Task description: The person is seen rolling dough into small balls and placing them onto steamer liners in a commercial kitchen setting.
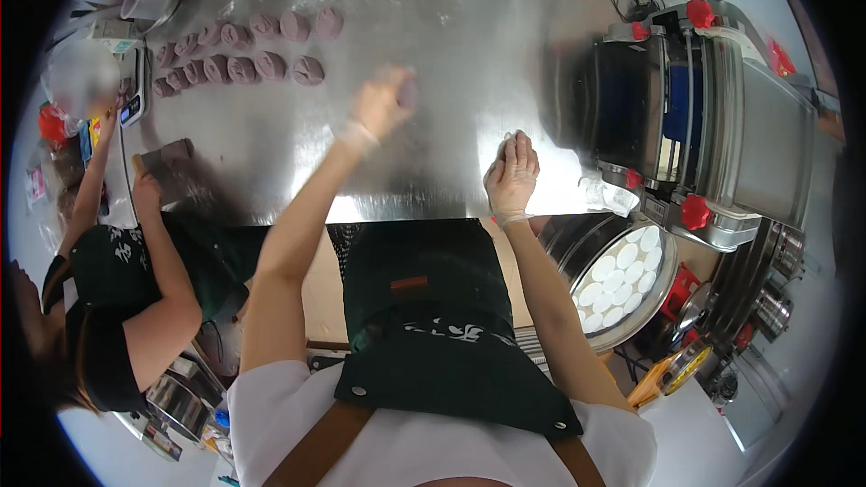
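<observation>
Over steel (478,45), left hand (379,108) (blurred) grips dough (409,94); right hand (513,176) flat.

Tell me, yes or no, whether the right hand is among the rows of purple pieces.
No: the right hand is at the table's near edge, well right of the purple pieces.

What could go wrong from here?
Slipping: the left hand is motion-blurred with a purple piece at its fingers, so it might drop or get squashed.

Sticking: the rowed purple pieces sit close together, some nearly touching, and could cling.

Bumping: a co-worker's hand works at the same table, so arms might knock.
</observation>
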`<state>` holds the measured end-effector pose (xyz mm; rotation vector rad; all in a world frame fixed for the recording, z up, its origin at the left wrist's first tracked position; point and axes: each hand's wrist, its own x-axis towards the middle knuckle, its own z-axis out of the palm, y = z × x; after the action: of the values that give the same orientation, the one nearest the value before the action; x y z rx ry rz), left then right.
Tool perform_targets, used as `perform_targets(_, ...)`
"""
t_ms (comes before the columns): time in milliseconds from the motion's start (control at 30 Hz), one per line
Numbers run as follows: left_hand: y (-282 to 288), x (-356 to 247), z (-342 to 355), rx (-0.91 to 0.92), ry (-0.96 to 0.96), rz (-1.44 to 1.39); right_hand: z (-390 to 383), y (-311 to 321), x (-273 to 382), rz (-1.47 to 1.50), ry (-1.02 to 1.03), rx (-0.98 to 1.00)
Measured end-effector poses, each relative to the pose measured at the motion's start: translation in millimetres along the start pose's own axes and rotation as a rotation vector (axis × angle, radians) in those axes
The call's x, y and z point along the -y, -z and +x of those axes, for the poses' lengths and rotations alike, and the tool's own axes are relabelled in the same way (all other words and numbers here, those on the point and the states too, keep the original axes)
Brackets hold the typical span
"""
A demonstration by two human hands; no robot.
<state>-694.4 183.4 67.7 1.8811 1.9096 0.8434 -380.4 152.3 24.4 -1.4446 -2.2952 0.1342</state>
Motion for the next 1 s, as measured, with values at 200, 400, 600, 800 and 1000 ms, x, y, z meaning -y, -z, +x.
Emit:
perform_targets(200,-47,-97,-96,-0.026,0.212,-0.087,14,16,30,0.134,-0.111,-0.005)
perform_targets(400,-38,-106,-112,-0.155,0.403,-0.292,77,19,115,0.355,-0.274,0.239)
perform_targets(600,-5,-77,-150,-0.187,0.586,-0.497,72,-28,116,0.040,-0.082,0.144)
perform_targets(800,1,-65,-154,-0.291,0.574,-0.587,70,-46,113,-0.045,-0.015,0.007)
perform_targets(1000,7,-45,-149,-0.256,0.588,-0.645,69,-45,129,-0.084,-0.047,0.138)
